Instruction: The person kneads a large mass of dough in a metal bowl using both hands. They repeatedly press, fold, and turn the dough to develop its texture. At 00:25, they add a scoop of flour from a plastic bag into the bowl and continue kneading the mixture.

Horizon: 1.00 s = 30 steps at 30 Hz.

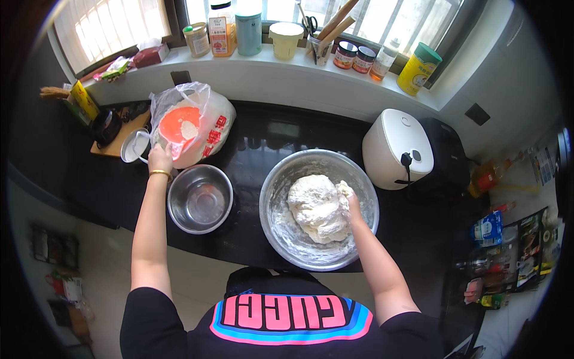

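Observation:
My left hand [160, 157], a gold-coloured bangle at its wrist, is closed at the handle of an orange plastic scoop [172, 123]. Some flour lies in the scoop, which rests tilted in the mouth of a plastic flour bag [222, 119]; the bag's edge partly covers the grip. My right hand [353, 207] grasps the right side of a rough, floury lump of dough [314, 206], its fingers mostly hidden. Around the dough stands a large metal bowl [276, 179], its inner wall smeared with flour. Between my arms sits a smaller metal basin [201, 199].
A white appliance with a plug [397, 148] stands right of the bowl. Behind the bag are a small metal pot [134, 146] and a wooden board [107, 149]. Jars, including one holding rolling pins [334, 31], line the windowsill [269, 56]. The black counter [255, 134] is glossy.

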Available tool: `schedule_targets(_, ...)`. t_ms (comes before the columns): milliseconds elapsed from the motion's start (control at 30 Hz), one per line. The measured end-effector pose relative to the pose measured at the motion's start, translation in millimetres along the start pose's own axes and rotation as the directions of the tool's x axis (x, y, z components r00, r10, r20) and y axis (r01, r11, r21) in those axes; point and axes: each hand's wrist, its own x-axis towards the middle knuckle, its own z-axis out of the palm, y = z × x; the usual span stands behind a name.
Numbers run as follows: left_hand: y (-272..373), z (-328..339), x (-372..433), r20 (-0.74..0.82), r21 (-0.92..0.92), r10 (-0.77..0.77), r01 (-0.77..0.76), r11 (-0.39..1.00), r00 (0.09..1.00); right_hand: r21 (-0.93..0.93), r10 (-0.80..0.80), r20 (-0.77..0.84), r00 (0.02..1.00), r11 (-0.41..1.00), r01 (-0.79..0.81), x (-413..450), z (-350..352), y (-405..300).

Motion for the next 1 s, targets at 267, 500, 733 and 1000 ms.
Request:
schedule_targets(267, 147.7, 18.1, -193.6, 0.291, -0.472, 0.427, -0.260, 0.842, 0.856, -0.225, 0.243, 0.250, 0.937, 0.956, -0.188, 71.2, 24.9, 10.6)
schedule_targets(500, 169.9, 64.1, -218.7, 0.391, -0.562, 0.132, 0.122, 0.818, 0.911, -0.641, 0.590, 0.437, 0.679, 0.734, -0.225, 107.3, 70.5, -23.1)
schedule_targets(733, 173.1, 70.8, -209.4, 0.322, -0.577, 0.094, 0.117, 0.808, 0.942, -0.633, 0.158, 0.753, 0.638, 0.435, 0.640, 57.5, 99.6, -17.8)
schedule_targets(1000, 175.4, 68.4, -207.9, 0.356, -0.547, 0.089, 0.131, 0.827, 0.930, -0.643, 0.063, 0.754, 0.654, 0.279, 0.713, -60.8, 80.8, -65.1)
